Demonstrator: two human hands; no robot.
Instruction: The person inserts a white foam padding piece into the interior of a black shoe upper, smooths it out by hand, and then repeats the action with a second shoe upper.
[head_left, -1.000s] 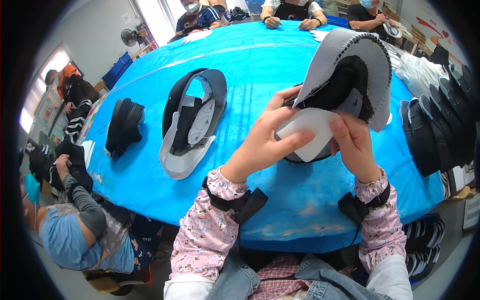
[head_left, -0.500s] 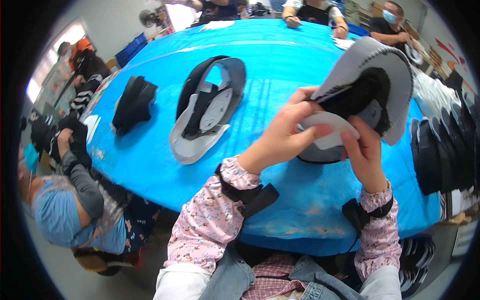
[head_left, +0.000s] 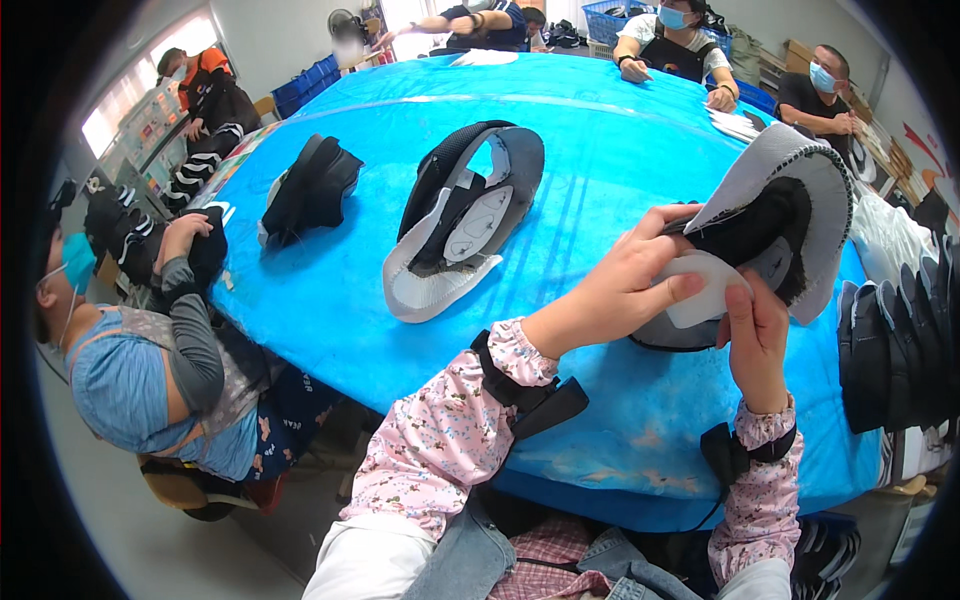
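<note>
A shoe upper [head_left: 832, 235], light grey outside with black lining and a stitched edge, is held up over the table with its opening toward me. My left hand [head_left: 625, 288] has its fingers curled at the upper's left edge, and its thumb presses on a smooth white curved piece [head_left: 693, 292]. My right hand [head_left: 758, 335] pinches the other end of that piece between thumb and fingers, against the upper. Some fingertips are hidden behind the two parts. Left of my hands, another grey and black upper [head_left: 432, 290] lies on the blue-covered table [head_left: 340, 330].
A folded black piece [head_left: 312, 190] lies farther left. Several black uppers [head_left: 885, 350] stand in a row at right, near a clear plastic bag [head_left: 890, 240]. A co-worker [head_left: 140, 370] sits close on the left; others work around the far side. White pieces [head_left: 735, 124] lie near them.
The whole view has shifted, so the table and my hands appear farther right. Both hands keep hold of the upper and the white piece, which seems slightly more tilted.
</note>
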